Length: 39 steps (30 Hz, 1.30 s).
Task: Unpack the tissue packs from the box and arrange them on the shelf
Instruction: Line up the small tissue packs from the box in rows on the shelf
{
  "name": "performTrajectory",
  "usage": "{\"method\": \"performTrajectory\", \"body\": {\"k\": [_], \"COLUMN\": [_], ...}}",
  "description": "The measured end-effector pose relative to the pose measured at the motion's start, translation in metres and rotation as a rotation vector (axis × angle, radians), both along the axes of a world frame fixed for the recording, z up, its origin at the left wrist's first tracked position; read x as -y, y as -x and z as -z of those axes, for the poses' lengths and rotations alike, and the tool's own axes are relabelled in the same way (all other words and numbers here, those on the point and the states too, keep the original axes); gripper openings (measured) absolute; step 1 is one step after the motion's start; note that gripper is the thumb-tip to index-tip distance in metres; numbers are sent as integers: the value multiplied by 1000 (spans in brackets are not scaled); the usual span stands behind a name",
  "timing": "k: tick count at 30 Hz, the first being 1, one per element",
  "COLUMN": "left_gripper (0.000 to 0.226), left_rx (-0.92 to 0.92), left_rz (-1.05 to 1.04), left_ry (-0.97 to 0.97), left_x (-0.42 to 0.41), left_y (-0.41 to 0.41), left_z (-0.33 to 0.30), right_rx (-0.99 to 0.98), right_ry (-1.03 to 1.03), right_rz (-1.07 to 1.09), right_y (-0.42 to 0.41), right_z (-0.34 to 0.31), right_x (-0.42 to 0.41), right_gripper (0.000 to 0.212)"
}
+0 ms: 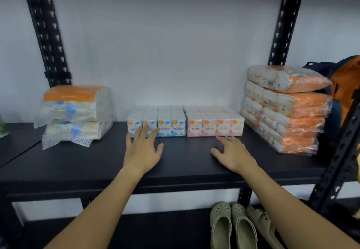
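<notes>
On the black shelf (175, 163) stand two blocks of small tissue packs side by side: a blue block (165, 124) on the left and a pink block (216, 126) on the right. My left hand (143, 147) is open, fingers spread, its fingertips touching the front of the blue block. My right hand (231, 152) is open, palm down on the shelf, fingertips just short of the pink block. Two large blue-and-orange tissue bundles (76, 112) are stacked at the left. A stack of several orange tissue bundles (284, 108) stands at the right. No box is in view.
Black perforated shelf posts (46, 34) rise at the left and right of a white wall. An orange and dark blue bag (346, 87) sits behind the right stack. Beige clogs (233, 227) lie on the lower shelf.
</notes>
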<state>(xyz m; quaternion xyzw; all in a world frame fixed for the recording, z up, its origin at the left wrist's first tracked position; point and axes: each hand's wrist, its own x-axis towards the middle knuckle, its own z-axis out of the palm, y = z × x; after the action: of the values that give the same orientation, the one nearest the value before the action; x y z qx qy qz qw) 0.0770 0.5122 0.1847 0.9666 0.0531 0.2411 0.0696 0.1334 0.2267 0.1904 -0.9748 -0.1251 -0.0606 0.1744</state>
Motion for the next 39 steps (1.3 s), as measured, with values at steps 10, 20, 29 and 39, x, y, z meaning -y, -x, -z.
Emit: {"method": "performTrajectory", "body": {"k": [10, 20, 29, 39], "left_gripper": [62, 70, 66, 55], "left_rx": [-7, -114, -974, -1354], "left_rz": [69, 223, 52, 193], "left_ry": [-153, 66, 413, 314], "left_x": [32, 57, 48, 59], "left_y": [86, 177, 231, 226], "left_z": [32, 134, 282, 347], "right_rx": [159, 81, -728, -1013], "right_ry": [132, -172, 3, -91], "right_rz": [-2, -96, -110, -165], "right_y": [91, 192, 248, 227], "right_z": [33, 144, 273, 307], "right_x": [-6, -8, 18, -6], "right_gripper": [63, 67, 58, 35]}}
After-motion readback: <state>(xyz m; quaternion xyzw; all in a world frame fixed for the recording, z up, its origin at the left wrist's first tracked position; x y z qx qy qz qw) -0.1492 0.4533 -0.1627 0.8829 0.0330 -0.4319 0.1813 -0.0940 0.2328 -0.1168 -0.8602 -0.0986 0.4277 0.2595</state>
